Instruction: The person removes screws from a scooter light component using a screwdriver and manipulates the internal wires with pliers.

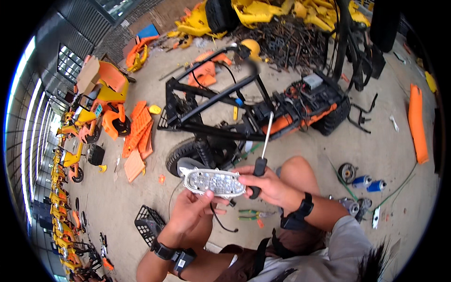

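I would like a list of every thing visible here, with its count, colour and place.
lamp unit: one, silver with clear lens, held in the left hand
screwdriver: one, black handle, in the right hand, shaft pointing up
scooter frame: one, black and orange, lying on the floor ahead
orange panels: several, floor at left
yellow parts pile: many, top
black basket: one, floor lower left
blue cylinders: two, floor at right
pliers: one, green handles, floor below the hands
left hand: gripping the lamp
right hand: gripping the screwdriver
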{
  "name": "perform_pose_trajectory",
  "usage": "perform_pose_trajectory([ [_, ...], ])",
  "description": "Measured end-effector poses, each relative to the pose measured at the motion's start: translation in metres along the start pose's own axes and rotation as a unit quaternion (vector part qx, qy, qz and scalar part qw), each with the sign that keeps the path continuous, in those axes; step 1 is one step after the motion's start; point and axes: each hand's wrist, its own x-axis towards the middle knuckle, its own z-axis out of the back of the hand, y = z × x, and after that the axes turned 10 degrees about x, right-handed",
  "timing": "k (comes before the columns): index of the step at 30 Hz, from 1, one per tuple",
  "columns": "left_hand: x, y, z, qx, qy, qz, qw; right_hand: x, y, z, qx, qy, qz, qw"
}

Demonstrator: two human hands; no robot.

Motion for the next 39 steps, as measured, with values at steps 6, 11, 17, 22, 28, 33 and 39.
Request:
perform_pose_trajectory([
  [6,-0.004,-0.006,0.002,0.057,-0.03,0.036,0.997,0.006,-0.003,0.0,0.035,0.008,-0.021,0.999],
  [11,-0.007,0.006,0.014,0.031,0.01,0.049,0.998,0.0,-0.001,-0.002,0.05,-0.022,0.017,0.998],
  [17,-0.01,-0.004,0.013,0.068,0.019,0.098,0.993,0.007,-0.01,0.002,-0.069,-0.055,0.102,0.991],
  [22,-0.006,0.009,0.015,0.119,0.036,0.078,0.989,0.005,-0.018,-0.001,-0.175,-0.109,0.169,0.964],
  [28,-0.01,0.025,0.009,0.259,-0.009,-0.018,0.966,0.006,-0.012,0.0,-0.305,-0.095,0.197,0.927],
  [33,-0.018,0.006,0.001,0.354,-0.037,0.015,0.934,-0.001,-0.001,0.007,-0.368,-0.037,0.091,0.925],
  [39,-0.021,-0.009,-0.005,0.319,-0.027,-0.064,0.945,-0.008,0.024,0.008,-0.329,0.081,-0.073,0.938],
])
